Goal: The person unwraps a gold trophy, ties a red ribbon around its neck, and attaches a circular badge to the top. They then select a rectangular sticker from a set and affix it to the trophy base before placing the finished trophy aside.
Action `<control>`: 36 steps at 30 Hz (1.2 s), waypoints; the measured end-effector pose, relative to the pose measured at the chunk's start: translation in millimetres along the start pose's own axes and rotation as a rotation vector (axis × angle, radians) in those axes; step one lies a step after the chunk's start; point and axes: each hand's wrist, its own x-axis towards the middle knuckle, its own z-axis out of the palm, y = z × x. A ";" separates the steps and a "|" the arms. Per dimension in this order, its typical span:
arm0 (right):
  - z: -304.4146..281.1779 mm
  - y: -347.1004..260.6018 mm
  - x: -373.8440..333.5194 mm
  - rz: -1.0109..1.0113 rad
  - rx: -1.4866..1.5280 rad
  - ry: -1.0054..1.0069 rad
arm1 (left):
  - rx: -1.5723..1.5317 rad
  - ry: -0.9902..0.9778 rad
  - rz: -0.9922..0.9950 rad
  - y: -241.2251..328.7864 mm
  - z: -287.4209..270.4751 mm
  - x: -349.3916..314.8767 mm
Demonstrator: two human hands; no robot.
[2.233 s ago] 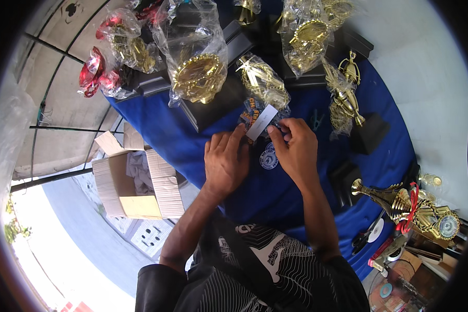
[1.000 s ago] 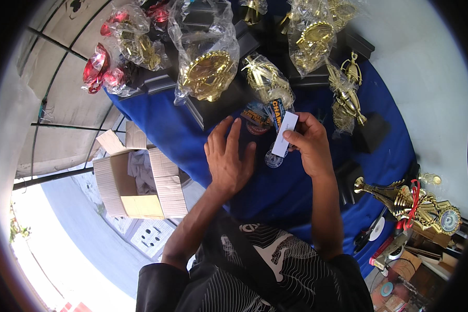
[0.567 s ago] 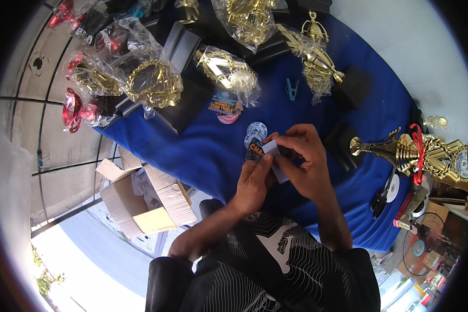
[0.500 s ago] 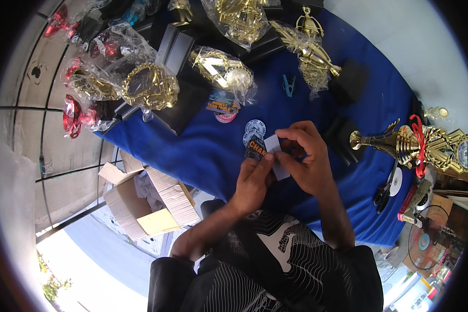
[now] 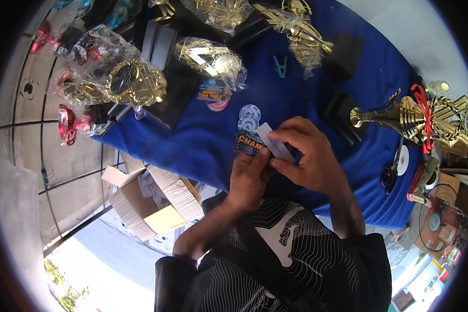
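A dark card (image 5: 247, 143) is pinched by the left hand (image 5: 248, 180), a white strip (image 5: 274, 144) by the right hand (image 5: 312, 155), above blue cloth (image 5: 192, 153)

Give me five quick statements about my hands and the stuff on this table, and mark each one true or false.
1. The right hand holds a white paper strip. True.
2. The left hand is empty. False: it holds a dark printed card.
3. The clothespin on the blue cloth is red. False: the clothespin is light blue.
4. A red ribbon is on the large gold trophy lying at the right. True.
5. The cardboard box is closed. False: the cardboard box stands open, its flaps spread.
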 end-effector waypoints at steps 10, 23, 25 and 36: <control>-6.7 6.9 -7.3 0.128 0.194 -0.071 | 0.067 -0.004 0.044 -2.7 -1.2 -0.9; -4.3 22.9 -15.9 0.348 0.580 -0.047 | 0.165 0.082 0.013 -5.0 1.1 -0.5; -5.6 26.9 -17.3 0.376 0.599 -0.047 | 0.137 0.089 0.014 -4.3 1.3 -0.2; 2.4 27.9 -20.5 0.597 0.513 -0.047 | 0.157 0.137 0.036 -5.6 -1.1 0.7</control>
